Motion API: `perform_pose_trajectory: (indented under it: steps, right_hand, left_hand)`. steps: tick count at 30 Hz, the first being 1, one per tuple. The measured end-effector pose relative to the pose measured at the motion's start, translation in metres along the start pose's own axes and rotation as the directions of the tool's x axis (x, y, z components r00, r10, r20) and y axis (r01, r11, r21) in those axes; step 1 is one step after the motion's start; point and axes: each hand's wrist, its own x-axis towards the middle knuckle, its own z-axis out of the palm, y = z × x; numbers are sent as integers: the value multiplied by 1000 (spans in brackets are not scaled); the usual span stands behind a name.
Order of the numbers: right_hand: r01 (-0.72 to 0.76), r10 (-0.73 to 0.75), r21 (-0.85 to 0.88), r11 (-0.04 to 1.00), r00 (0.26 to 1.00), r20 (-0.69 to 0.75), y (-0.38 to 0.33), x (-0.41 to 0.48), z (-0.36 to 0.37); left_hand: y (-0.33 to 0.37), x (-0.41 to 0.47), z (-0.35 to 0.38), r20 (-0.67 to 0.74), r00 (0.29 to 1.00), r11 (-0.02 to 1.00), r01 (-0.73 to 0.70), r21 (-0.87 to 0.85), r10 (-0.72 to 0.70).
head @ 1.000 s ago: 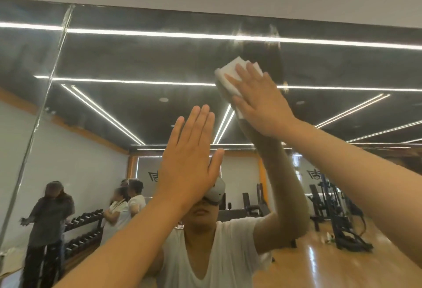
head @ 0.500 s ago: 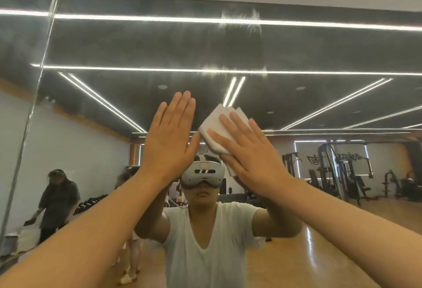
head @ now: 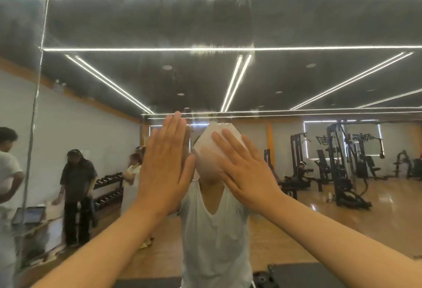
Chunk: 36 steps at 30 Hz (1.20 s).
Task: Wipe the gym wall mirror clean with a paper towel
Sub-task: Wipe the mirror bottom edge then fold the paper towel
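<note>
The wall mirror (head: pixel 296 25) fills the view, with smeared streaks running down its upper middle. My right hand (head: pixel 244 171) presses a folded white paper towel (head: pixel 213 141) flat against the glass with straight fingers. Just left of it, my left hand (head: pixel 163 169) lies flat on the mirror, fingers straight and together, holding nothing. My own reflection in a white top shows between and below the two hands.
A vertical seam (head: pixel 36 96) between mirror panels runs down the left. Reflected are several people (head: pixel 77 191) by a dumbbell rack (head: pixel 107 187) on the left and gym machines (head: pixel 342 162) on a wooden floor on the right. A dark ledge (head: pixel 301 275) lies bottom right.
My right hand has slid the paper towel down the glass from high up to face height. The left hand has stayed flat on the mirror beside it, and the view has tilted down.
</note>
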Motion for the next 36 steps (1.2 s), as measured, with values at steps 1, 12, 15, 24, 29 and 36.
perform_pose_trajectory:
  steps: [1, 12, 15, 24, 29, 36]
  right_hand:
    - [0, 0, 19, 1000, 1000, 7, -6, -11, 3]
    - [80, -172, 369, 926, 959, 223, -135, -202, 46]
    - [55, -209, 482, 875, 939, 273, -172, -240, 54]
    - [-121, -299, 739, 663, 862, 410, -290, -285, 63]
    - [-252, -327, 788, 561, 807, 491, -357, -301, 52]
    - [-317, -338, 845, 430, 812, 476, -437, -327, 5]
  left_hand:
    - [5, -21, 2, 36, 999, 1000, -2, -16, 3]
    - [50, -214, -22, 403, 897, 980, 201, -6, -182]
    - [56, -261, -42, 493, 831, 961, 271, 46, -258]
    - [73, -392, -131, 663, 412, 733, 602, 316, -625]
    - [92, -448, -194, 639, 136, 559, 639, 528, -757]
    - [131, -515, -262, 539, -72, 395, 600, 695, -839]
